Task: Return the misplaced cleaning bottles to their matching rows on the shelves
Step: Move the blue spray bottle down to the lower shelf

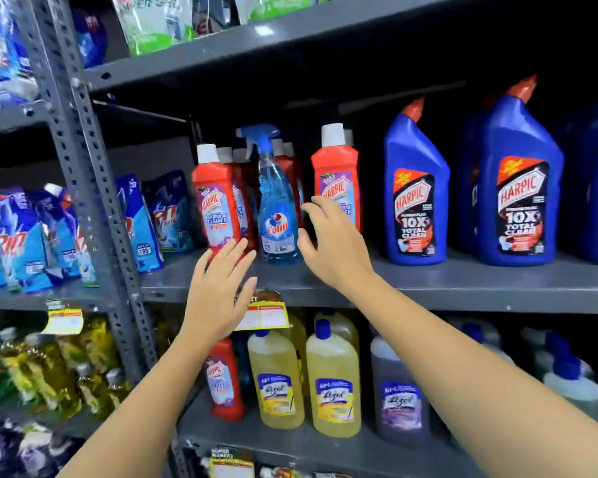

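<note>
A blue Colin spray bottle [277,208] stands upright on the middle shelf [428,288], in among red Harpic bathroom cleaner bottles [214,198]. My right hand [332,243] is just right of the spray bottle, fingers spread, thumb close to its base, holding nothing. My left hand [221,288] is raised flat in front of the shelf edge, fingertips near the foot of the left red bottle, also empty. On the shelf below, one red Harpic bottle [225,381] stands beside yellow Lizol bottles [332,384].
Large blue Harpic toilet cleaner bottles [415,191] fill the right of the middle shelf. Blue detergent pouches [25,236] sit left of the slotted grey upright [83,160]. A purple Lizol bottle [399,395] and white bottles stand lower right. Yellow price tags [266,315] hang off the shelf edge.
</note>
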Tool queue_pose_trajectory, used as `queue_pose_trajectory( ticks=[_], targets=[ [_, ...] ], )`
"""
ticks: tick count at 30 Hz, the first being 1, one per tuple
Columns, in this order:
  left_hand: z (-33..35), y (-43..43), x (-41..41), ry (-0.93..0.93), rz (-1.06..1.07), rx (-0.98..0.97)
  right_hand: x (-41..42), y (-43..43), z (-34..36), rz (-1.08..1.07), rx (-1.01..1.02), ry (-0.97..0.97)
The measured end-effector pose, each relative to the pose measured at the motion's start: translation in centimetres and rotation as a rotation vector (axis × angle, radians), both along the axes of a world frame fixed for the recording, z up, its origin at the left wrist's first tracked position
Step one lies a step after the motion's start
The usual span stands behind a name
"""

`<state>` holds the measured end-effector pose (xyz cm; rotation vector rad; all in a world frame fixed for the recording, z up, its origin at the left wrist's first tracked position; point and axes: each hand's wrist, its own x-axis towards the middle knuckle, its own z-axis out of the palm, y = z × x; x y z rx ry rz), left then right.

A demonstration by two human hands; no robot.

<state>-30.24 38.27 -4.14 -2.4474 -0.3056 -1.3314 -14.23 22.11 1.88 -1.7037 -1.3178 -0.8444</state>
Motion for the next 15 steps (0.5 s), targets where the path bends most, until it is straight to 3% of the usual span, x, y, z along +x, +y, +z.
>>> queue_pose_trajectory(
  ticks=[15],
  targets=[
    [-0.6,3.5,-1.2,0.030,0.010,-0.069,0.8,7.6,4.6,-0.047,-0.148,0.096]
  ],
)
